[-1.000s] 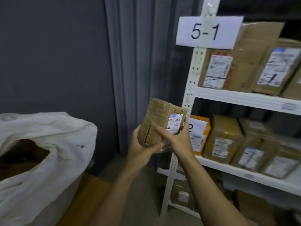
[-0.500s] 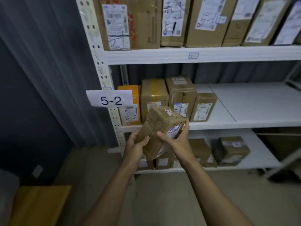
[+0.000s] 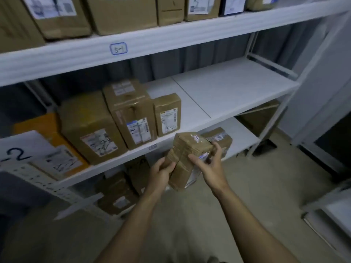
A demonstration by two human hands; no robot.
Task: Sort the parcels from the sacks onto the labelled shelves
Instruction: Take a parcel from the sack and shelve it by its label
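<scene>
I hold a small brown taped parcel (image 3: 188,154) in both hands in front of the white shelving, just below the edge of the middle shelf (image 3: 228,95). My left hand (image 3: 161,171) grips its lower left side. My right hand (image 3: 210,166) grips its right face, thumb on the front and fingers round the side with the white label. A "5-2" paper sign (image 3: 17,149) hangs at the left. The upper shelf edge carries a handwritten "5-1" tag (image 3: 118,48).
Several brown boxes (image 3: 131,114) and an orange one (image 3: 47,133) stand on the left half of the middle shelf. More boxes (image 3: 117,14) fill the upper shelf, others (image 3: 117,192) sit on the bottom shelf. Another white rack (image 3: 334,204) stands at the right.
My view has swung right and closer to the shelves, away from the sack. The parcel stays in both hands, now lower and right of the boxes on the middle shelf.
</scene>
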